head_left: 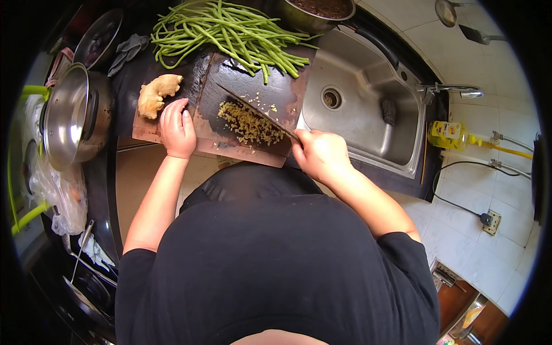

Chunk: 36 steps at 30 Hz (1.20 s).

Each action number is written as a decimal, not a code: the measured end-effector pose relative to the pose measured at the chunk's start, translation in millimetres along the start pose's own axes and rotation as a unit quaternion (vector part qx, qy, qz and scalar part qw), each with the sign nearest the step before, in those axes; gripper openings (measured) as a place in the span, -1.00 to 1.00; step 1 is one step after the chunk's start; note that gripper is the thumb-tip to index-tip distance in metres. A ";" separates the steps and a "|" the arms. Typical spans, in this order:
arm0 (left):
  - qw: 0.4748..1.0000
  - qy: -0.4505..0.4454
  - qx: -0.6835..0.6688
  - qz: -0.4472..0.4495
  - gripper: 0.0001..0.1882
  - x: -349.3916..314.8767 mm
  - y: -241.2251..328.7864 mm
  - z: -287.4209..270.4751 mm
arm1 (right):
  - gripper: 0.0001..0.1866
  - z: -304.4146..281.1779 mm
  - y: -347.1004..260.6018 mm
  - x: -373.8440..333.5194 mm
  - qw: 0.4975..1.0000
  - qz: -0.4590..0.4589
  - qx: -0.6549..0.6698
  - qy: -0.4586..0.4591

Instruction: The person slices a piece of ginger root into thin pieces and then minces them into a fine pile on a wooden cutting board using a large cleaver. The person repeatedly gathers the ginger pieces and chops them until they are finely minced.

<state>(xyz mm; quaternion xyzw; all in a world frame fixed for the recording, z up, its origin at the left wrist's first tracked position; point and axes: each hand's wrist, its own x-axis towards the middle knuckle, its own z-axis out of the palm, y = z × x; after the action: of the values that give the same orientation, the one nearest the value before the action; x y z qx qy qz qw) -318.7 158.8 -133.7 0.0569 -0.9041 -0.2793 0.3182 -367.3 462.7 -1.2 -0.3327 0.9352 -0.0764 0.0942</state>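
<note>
My right hand (323, 154) grips the handle of a kitchen knife (253, 110), its long thin blade slanting up and left across the dark, wet cutting board (270, 155). Beneath and beside the blade lies a spread of finely minced pale-yellow bits (244, 123), with a few crumbs scattered toward the near edge. My left hand (178, 131) rests at the board's left part with fingers stretched out and nothing in them. Just beyond its fingertips sits a knobby piece of ginger root (158, 95).
Long green beans (230, 31) are heaped at the far side. To the right is a steel sink (359, 75), with a pot (319, 14) behind it and a bottle of yellow liquid (448, 135) beyond. A steel pot (69, 115) and plastic bags (60, 192) stand at left.
</note>
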 end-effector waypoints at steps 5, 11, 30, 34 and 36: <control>1.000 -0.001 -0.004 0.002 -0.75 1.9 -0.1 -1.9 | -0.81 -8.9 -7.5 0.3 1.000 -0.019 0.018 -0.003; 1.000 0.004 -0.009 -0.003 -0.75 1.3 -0.3 -2.2 | -0.80 -1.1 -9.3 3.5 0.999 -0.023 0.007 -0.024; 1.000 -0.001 -0.001 -0.006 -0.73 1.6 0.3 -4.4 | -0.79 -3.6 -12.5 4.0 0.999 -0.045 0.019 -0.023; 1.000 0.002 -0.013 -0.011 -0.73 0.5 0.6 -4.1 | -0.79 -4.0 -8.3 5.3 0.999 -0.042 0.013 -0.027; 1.000 0.004 -0.006 -0.007 -0.73 1.5 1.0 -4.3 | -0.78 -10.0 -10.3 7.1 0.999 -0.009 0.019 -0.040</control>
<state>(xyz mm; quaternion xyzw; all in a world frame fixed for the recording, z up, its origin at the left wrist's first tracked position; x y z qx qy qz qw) -317.2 157.2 -129.5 0.0623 -0.9008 -0.2865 0.3203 -368.7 451.1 9.7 -0.3420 0.9261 -0.0815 0.1368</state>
